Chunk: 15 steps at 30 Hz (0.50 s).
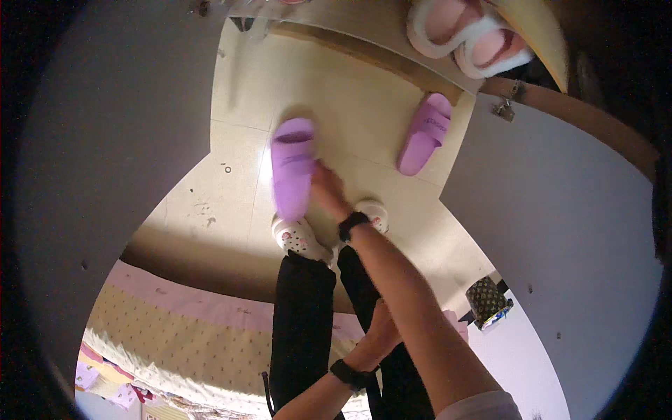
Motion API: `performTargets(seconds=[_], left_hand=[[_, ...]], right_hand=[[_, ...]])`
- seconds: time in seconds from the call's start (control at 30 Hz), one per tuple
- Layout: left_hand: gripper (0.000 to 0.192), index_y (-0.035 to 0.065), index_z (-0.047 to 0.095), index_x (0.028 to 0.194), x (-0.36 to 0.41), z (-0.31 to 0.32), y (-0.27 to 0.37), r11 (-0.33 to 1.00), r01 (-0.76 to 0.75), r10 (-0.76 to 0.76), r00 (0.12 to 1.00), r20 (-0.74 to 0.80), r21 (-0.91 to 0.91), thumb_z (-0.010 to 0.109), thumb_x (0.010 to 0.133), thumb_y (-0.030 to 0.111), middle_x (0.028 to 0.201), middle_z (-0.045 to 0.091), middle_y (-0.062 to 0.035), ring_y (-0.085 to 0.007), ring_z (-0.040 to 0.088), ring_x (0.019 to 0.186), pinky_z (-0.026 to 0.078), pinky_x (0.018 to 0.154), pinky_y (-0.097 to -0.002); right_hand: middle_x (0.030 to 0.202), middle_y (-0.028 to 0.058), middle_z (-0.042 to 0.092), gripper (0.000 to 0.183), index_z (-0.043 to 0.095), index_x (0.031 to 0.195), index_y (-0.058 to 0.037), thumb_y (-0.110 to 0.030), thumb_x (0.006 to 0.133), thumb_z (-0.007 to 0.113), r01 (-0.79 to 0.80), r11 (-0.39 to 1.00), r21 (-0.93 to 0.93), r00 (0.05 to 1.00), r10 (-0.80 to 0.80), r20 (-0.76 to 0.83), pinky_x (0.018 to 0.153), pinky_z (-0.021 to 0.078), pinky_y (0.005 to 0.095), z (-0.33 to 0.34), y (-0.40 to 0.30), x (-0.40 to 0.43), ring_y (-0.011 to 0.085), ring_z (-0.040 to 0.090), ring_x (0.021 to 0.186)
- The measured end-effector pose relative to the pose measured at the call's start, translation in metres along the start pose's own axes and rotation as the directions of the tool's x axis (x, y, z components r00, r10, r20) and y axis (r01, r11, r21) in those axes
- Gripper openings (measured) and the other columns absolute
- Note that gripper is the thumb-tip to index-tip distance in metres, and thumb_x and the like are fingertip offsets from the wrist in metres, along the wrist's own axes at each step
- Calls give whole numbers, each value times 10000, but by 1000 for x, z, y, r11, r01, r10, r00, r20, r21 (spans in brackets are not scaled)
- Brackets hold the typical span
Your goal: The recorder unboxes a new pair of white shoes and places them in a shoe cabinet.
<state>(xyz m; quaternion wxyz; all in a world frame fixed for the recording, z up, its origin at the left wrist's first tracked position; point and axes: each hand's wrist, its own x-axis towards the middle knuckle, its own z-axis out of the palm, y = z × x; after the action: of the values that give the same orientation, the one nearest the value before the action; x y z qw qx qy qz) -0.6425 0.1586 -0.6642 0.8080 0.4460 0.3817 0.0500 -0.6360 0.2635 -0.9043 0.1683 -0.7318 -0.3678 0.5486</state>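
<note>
My right hand (329, 188) grips a purple slide sandal (292, 181) by its inner side, above the tiled floor. The sandal looks blurred, and its lower end overlaps the toe of a white clog (297, 239) on my left foot. A second white clog (376, 212) is on my right foot, partly behind my right wrist. The matching purple slide (424, 135) lies on the floor farther right. My left hand (382, 332) is at my right leg, in black trousers (303, 315). My right forearm covers its fingers, so their hold cannot be made out. Each wrist wears a black band.
A bed with a patterned cover (184, 320) stands behind my legs. White-and-pink fluffy slippers (491, 50) rest at the upper right, above a wooden ledge (362, 50). Grey panels (131, 115) flank the floor. A brown patterned box or bag (486, 301) sits at right.
</note>
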Motion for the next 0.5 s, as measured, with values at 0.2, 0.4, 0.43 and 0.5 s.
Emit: performTargets(seconds=[0.2, 0.4, 0.43, 0.5], left_hand=[[284, -24, 472, 926, 3, 13, 13, 789, 145, -160, 987, -28, 598, 520, 737, 183, 790, 524, -139, -257, 550, 700, 454, 586, -357], [301, -24, 457, 948, 2, 8, 15, 785, 153, -191, 982, 0, 600, 525, 735, 178, 804, 526, -141, -268, 547, 714, 451, 607, -360], [310, -25, 452, 961, 8, 15, 18, 805, 128, -160, 987, 3, 579, 522, 735, 175, 814, 526, -143, -272, 545, 720, 450, 614, -360], [319, -26, 446, 974, 16, 23, 19, 826, 101, -126, 992, 7, 554, 520, 735, 173, 824, 526, -145, -276, 543, 727, 449, 621, -360]], right_hand=[[829, 173, 558, 203, 467, 924, -49, -177, 769, 441, -223, 773, -594, 919, -36, -392, 606, 437, 394, -116, 41, 31, 345, 536, 745], [842, 133, 573, 191, 513, 849, -48, -212, 773, 451, -328, 682, -654, 922, 80, -379, 582, 456, 347, -162, 66, 52, 256, 561, 765], [808, 116, 579, 198, 526, 806, -49, -232, 770, 460, -415, 644, -643, 903, 204, -379, 555, 460, 334, -183, 96, 67, 236, 569, 711], [775, 100, 586, 215, 539, 763, -50, -253, 768, 468, -500, 592, -632, 866, 323, -381, 529, 465, 320, -204, 139, 78, 216, 577, 657]])
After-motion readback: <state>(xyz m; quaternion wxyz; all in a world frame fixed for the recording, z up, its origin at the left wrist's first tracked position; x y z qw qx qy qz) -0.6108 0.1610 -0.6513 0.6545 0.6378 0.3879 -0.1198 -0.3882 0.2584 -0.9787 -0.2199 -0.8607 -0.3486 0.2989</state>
